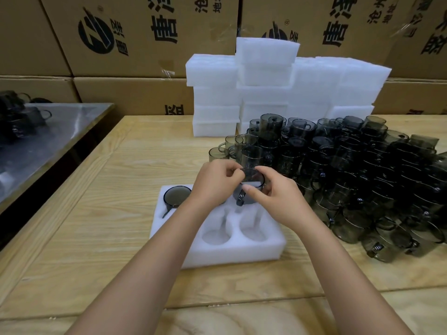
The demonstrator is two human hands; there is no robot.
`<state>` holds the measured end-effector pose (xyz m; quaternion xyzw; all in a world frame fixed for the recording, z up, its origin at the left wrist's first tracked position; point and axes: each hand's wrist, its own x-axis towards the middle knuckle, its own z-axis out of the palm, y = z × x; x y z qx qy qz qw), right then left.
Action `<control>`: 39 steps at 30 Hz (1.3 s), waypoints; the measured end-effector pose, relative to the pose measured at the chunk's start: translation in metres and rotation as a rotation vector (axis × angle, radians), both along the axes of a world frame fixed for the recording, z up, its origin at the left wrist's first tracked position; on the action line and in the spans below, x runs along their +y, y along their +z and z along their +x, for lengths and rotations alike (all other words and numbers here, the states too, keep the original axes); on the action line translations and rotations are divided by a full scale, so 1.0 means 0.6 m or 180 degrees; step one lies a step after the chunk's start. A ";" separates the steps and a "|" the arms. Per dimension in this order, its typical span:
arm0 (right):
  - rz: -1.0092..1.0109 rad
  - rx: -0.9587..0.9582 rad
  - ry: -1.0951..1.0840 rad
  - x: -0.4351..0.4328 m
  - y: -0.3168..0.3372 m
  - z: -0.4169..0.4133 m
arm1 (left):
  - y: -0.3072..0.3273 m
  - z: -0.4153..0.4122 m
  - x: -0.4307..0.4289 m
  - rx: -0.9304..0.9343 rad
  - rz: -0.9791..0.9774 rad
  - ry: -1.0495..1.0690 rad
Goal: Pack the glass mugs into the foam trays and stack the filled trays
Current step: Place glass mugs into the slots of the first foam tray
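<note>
A white foam tray (244, 252) lies on the wooden table in front of me. One smoky glass mug (176, 196) sits in its far-left pocket, handle toward me. Both hands hold a second smoky mug (251, 183) just above the tray's far-right pocket. My left hand (212, 183) pinches its rim on the left. My right hand (278, 197) curls round its right side, thumb near the handle. Two near pockets show bare foam. My left forearm hides the tray's middle.
A big pile of smoky glass mugs (358, 180) covers the table's right side. Stacks of white foam trays (266, 85) stand at the back against cardboard boxes (145, 35). A metal table (55, 131) with more mugs stands at the left.
</note>
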<state>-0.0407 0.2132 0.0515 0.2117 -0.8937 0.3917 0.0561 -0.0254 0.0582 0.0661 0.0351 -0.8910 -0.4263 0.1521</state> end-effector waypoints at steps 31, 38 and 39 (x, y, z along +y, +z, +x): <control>0.2395 -0.0156 0.1051 0.011 0.003 0.005 | -0.025 0.014 0.020 -0.1320 -0.2529 -0.1017; 0.1718 -0.0466 0.1085 0.014 -0.002 -0.005 | -0.030 0.024 0.019 -0.1012 -0.2222 -0.0806; 0.1572 -0.0298 0.1035 0.012 -0.003 -0.007 | -0.031 0.028 0.016 -0.0849 -0.2019 -0.0686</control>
